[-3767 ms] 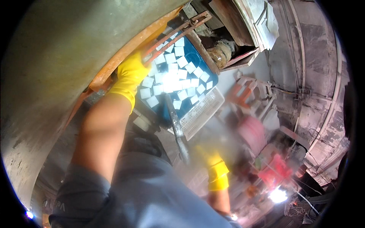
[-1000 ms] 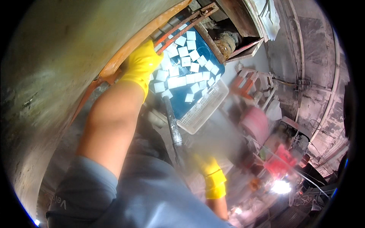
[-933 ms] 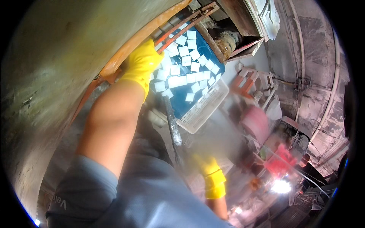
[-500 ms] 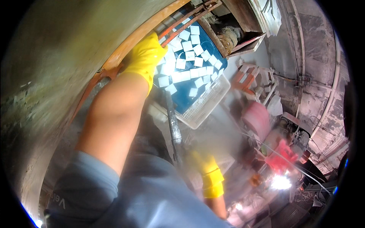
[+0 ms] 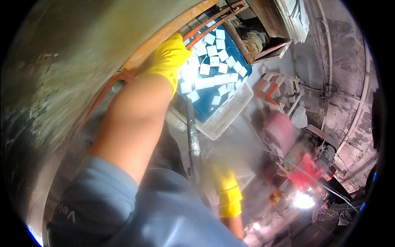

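Note:
My left hand (image 5: 170, 57), in a yellow rubber glove, reaches up beside the curved orange rim (image 5: 152, 47) of a large stained surface. It touches or lies very near the lower end of a rusty bar (image 5: 222, 22); its fingers are hidden. Right of it, many small white square pieces (image 5: 214, 61) lie spread on a blue surface (image 5: 207, 110), some overlapping. My right hand (image 5: 226, 185), also yellow-gloved, is low in the middle, its fingers lost in haze. A grey metal pipe (image 5: 192, 133) stands between my two arms, near the right glove.
A white perforated plastic basket (image 5: 224, 127) borders the blue surface. An open wooden box (image 5: 263, 41) sits at the upper right. Farther right are a pink rounded object (image 5: 279, 129), a red object (image 5: 306, 173), a glaring lamp (image 5: 303, 200) and wall pipes (image 5: 360, 99).
The view has shifted slightly, so the left glove, pieces and pipe appear a little farther right. Both hands keep nearly the same places relative to the things around them.

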Demonstrator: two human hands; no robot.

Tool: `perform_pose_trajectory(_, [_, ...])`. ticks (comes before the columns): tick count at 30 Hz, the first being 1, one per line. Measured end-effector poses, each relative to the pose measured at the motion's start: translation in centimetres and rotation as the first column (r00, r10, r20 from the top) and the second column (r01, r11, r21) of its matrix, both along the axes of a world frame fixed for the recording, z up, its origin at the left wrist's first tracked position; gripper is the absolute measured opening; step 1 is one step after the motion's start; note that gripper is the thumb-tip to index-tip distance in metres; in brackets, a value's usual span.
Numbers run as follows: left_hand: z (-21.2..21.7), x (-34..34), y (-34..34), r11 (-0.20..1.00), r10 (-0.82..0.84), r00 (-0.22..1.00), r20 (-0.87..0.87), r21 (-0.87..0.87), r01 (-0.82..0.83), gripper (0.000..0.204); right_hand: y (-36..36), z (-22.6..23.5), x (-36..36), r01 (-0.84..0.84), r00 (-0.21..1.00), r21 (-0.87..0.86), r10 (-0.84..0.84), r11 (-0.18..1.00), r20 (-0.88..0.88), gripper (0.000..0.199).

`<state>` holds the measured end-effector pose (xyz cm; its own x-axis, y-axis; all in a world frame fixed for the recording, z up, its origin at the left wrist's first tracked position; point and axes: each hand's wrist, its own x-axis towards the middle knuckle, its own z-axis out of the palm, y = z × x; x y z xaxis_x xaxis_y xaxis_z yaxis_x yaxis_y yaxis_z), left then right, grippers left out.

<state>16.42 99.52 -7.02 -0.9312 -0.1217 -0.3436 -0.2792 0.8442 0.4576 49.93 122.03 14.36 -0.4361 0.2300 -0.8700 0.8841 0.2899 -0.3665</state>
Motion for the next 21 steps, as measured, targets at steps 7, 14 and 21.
perform_pose_trajectory(7, [0.7, 0.4, -0.2, 0.999, 0.008, 0.997, -0.073, 0.038, -0.006, 0.067, -1.7, 1.1, -0.3, 0.172, 0.978, 0.015, -0.172, 0.985, 0.115, 0.048])
perform_pose_trajectory(14, [-1.0, 0.2, -0.4, 1.0, 0.006, 0.995, -0.103, 0.007, -0.005, 0.069, -2.2, 0.1, 0.1, 0.147, 0.984, 0.001, -0.147, 0.989, 0.096, 0.048])
perform_pose_trajectory(21, [-0.3, -0.3, -0.5, 0.996, 0.03, 0.999, 0.023, 0.082, -0.032, 0.07, -2.4, -1.5, 1.7, 0.308, 0.948, -0.047, -0.302, 0.95, 0.102, 0.048])
